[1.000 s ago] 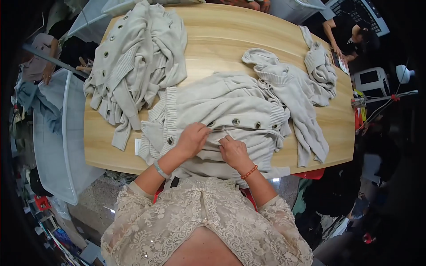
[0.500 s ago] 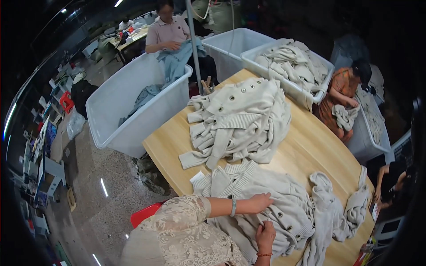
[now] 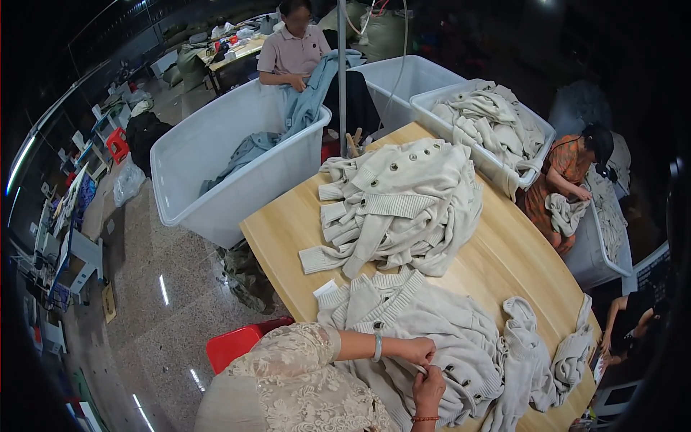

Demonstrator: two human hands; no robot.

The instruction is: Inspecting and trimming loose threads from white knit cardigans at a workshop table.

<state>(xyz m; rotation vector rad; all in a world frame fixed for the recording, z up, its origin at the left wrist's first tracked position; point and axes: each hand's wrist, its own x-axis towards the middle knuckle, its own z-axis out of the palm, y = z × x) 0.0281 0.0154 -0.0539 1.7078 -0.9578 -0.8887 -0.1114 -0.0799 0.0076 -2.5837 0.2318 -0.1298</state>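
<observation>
A cream knitted cardigan [image 3: 457, 327] with dark round buttons lies spread at the near side of the wooden table [image 3: 277, 237]. Its ribbed neckline points away to the left. My left hand [image 3: 416, 351], below a pale bangle, is closed on the cardigan's buttoned front edge. Just nearer, my right hand [image 3: 430, 385], with a red bead bracelet at the wrist, pinches the same edge. The two hands almost touch, and the fold between their fingertips is partly hidden. Beyond them rises a pile of similar cream cardigans [image 3: 414, 201] with buttons and ribbed cuffs.
Past the table stand a white bin with blue garments [image 3: 173, 173] and one heaped with cream knitwear [image 3: 536, 162]. A metal pole [image 3: 342, 79] rises at the far edge. Co-workers [image 3: 295, 50] handle garments around. A red stool [image 3: 234, 345] is beside me.
My left hand has come nearer to my right hand and closed on the cardigan's front edge. The view has shifted slightly. The far co-worker has lifted the blue garment higher.
</observation>
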